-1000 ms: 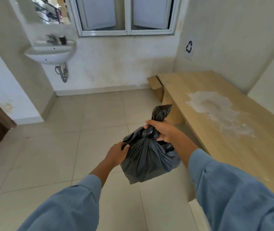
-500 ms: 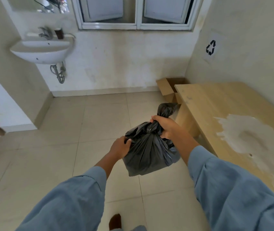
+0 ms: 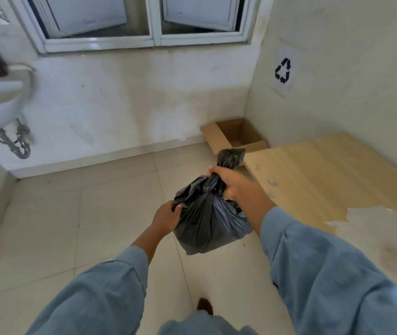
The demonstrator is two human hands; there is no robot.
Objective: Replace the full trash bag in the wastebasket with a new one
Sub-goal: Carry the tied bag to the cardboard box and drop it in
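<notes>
Head view: trash bag (image 3: 207,221) hangs below right hand (image 3: 231,183) grip.

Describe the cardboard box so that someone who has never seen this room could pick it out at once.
Start at the window in the far wall, then drop to the floor at the right-hand corner below the recycling sign. The cardboard box sits there, by the far end of the pale wooden tabletop. It is the only brown, open-topped thing on the floor, its flaps spread and nothing visible inside.

both hands (image 3: 231,183) grip trash bag (image 3: 208,221), cardboard box (image 3: 237,135)
</notes>
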